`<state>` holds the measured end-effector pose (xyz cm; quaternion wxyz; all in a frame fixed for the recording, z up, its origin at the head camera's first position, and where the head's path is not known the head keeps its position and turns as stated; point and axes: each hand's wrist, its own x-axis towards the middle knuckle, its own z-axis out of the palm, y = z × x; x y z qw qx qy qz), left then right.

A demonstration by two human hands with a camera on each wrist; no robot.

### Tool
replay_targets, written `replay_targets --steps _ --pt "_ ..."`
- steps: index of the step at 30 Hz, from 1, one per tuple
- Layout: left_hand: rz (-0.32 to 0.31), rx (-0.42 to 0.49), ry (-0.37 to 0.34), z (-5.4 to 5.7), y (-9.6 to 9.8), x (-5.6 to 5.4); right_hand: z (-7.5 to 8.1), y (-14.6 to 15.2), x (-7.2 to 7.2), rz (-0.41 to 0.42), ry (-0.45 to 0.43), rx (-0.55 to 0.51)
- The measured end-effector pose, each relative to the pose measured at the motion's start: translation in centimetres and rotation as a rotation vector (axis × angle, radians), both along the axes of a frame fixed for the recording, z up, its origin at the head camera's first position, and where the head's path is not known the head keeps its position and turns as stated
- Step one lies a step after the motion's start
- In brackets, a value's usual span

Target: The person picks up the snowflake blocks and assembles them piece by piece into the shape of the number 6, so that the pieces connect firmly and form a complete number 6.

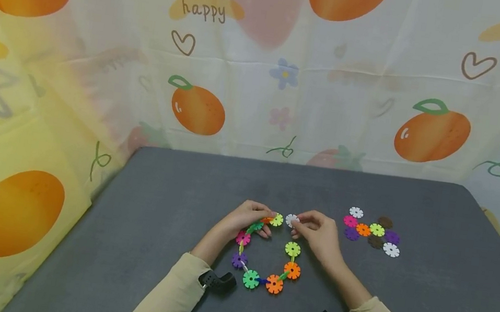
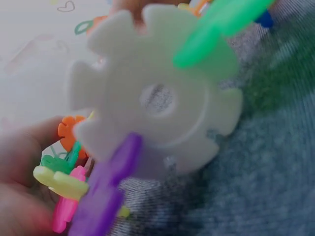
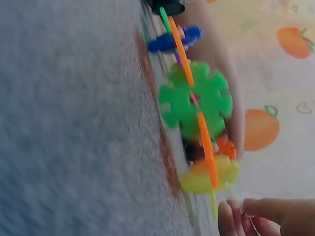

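Note:
My left hand (image 1: 247, 216) grips the upper left end of a curved chain of slotted flower-shaped plastic discs, by an orange disc (image 1: 266, 220) with a yellow-green disc (image 1: 277, 219) at the tip. Facing it, my right hand (image 1: 321, 236) pinches a loose white disc (image 1: 290, 220), a small gap apart from that tip. The chain's other end, a yellow-green disc (image 1: 292, 249), lies below the right hand. A white disc (image 2: 118, 88) of the chain fills the left wrist view, slotted into a purple disc (image 2: 101, 201). In the right wrist view a green disc (image 3: 197, 105) hangs before my pinching fingers (image 3: 270, 211).
Right of the hands, several loose discs lie in a group on the grey table (image 1: 170, 187), among them a pink disc (image 1: 350, 221) and a brown disc (image 1: 385, 223). A fruit-patterned cloth (image 1: 248, 98) hangs behind the table's far edge. Dark devices (image 1: 217, 281) sit on both wrists.

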<state>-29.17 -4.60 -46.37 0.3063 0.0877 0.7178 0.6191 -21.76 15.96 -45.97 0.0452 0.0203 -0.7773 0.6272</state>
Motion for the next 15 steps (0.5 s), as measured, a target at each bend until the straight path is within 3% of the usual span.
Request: replay_targets --steps 6,15 --pt "0.029 0.015 -0.037 0.11 -0.06 0.03 -0.23 -0.4 0.39 0.016 -0.005 -0.012" --pt "0.024 0.009 -0.024 0.27 -0.03 0.16 -0.43 -0.51 0.28 0.02 0.04 0.055"
